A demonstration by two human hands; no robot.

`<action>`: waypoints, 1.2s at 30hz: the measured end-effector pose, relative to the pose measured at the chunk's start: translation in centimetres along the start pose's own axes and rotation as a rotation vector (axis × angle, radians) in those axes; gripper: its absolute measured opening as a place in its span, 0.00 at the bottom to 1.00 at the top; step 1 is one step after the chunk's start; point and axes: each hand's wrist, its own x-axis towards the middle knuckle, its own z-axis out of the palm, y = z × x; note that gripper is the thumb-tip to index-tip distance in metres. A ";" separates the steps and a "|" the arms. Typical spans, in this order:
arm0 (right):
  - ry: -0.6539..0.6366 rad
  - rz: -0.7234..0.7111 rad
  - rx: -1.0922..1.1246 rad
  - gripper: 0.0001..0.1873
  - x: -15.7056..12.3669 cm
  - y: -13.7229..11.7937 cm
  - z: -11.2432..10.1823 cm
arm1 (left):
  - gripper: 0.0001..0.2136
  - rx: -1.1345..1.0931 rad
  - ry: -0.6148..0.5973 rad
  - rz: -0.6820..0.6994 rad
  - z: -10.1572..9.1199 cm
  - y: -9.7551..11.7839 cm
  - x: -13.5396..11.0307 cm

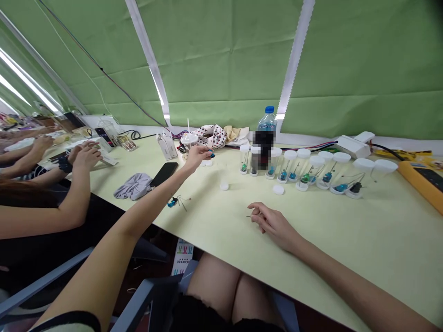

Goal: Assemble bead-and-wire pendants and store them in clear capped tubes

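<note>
Stretched out over the table, my left hand (pixel 197 157) pinches a small blue and dark part (pixel 211 152) between its fingertips. My right hand (pixel 272 222) rests near the table's middle, fingers curled around a thin metal pin (pixel 248 216) whose tip sticks out. A blue and black part (pixel 172 202) lies below my left forearm, beside some thin bent metal rods (pixel 182 203). White round caps (pixel 278 189) lie on the table, one of them (pixel 224 186) between my hands. Beyond my right hand stand several clear tubes (pixel 304 168) with white lids, holding blue, green and black parts with wires.
A bottle (pixel 268 122) with a blue cap stands at the back. A phone (pixel 164 174) and a grey cloth (pixel 133 186) lie left of my arm. At right is an orange device (pixel 424 184). A co-worker's arms (pixel 78 184) reach over the table at left.
</note>
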 end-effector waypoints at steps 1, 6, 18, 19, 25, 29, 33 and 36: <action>-0.003 0.001 0.003 0.17 0.0 0.0 0.0 | 0.15 -0.013 0.014 0.015 0.3 0.0 0.0; -0.019 0.003 0.019 0.18 0.0 0.1 0.1 | 0.16 -0.054 0.044 0.117 0.8 2.6 -0.5; -0.017 0.020 -0.001 0.16 0.1 0.3 0.1 | 0.11 0.119 -0.138 0.258 2.3 5.3 -5.7; -0.015 0.019 0.002 0.16 0.1 0.3 0.1 | 0.11 0.126 -0.134 0.245 2.4 5.1 -5.7; -0.013 0.019 -0.001 0.17 0.2 0.3 0.1 | 0.13 0.172 -0.188 0.116 2.8 4.1 -6.1; 0.003 0.007 0.014 0.17 -0.1 0.0 0.2 | 0.14 0.157 -0.203 0.086 2.9 4.1 -6.3; 0.235 -0.011 0.098 0.19 1.0 -2.0 -1.7 | 0.13 0.176 -0.230 0.108 3.0 4.5 -6.4; 0.382 -0.088 0.066 0.19 4.4 -5.1 -4.7 | 0.12 0.208 -0.267 0.137 3.2 4.8 -6.5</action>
